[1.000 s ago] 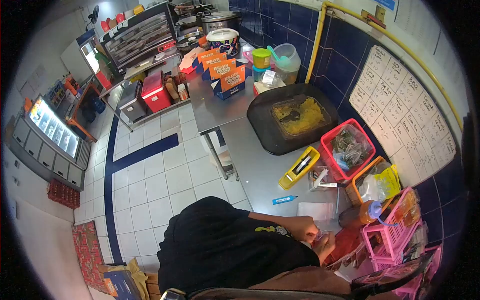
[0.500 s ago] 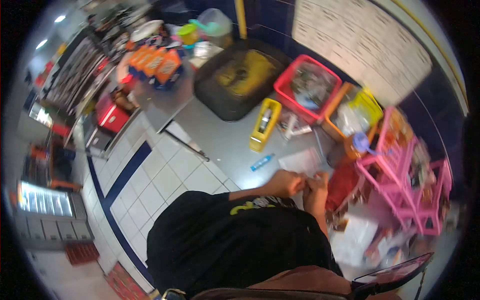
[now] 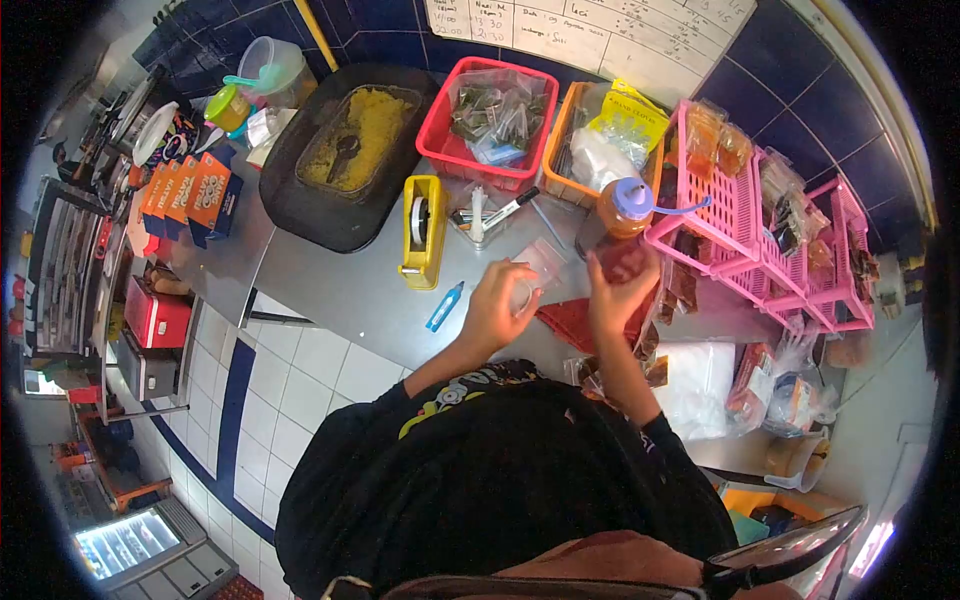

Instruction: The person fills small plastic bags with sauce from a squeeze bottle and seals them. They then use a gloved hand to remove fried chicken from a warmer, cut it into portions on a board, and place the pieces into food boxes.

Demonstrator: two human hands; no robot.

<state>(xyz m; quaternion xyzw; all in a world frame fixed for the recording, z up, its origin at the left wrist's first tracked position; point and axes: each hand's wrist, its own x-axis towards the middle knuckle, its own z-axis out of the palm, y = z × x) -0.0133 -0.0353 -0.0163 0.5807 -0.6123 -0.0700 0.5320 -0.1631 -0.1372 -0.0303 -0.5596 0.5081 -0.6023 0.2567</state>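
My left hand (image 3: 498,303) hovers over the steel table with its fingers loosely curved and thumb apart. Something pale and clear shows between thumb and fingers; I cannot make out a grip on it. Beside its fingertips lies a clear plastic packet (image 3: 541,261). My right hand (image 3: 622,298) is open, thumb and fingers spread, over a dark red piece of material (image 3: 565,318). Just beyond it stands a sauce bottle (image 3: 628,207) with a purple cap and spout. A blue marker-like tube (image 3: 445,306) lies left of my left hand.
A yellow tape dispenser (image 3: 423,235) and a pen holder (image 3: 482,228) stand ahead. Behind are a black tray (image 3: 285,190) with yellow food, a red basket (image 3: 433,152) and an orange basket (image 3: 553,165). Pink racks (image 3: 725,225) with packets and white plastic bags (image 3: 695,385) are right.
My hands were together with fingers touching; now they are apart, the left to the left of the right. The view has turned, shifting the table's things leftward and upward.
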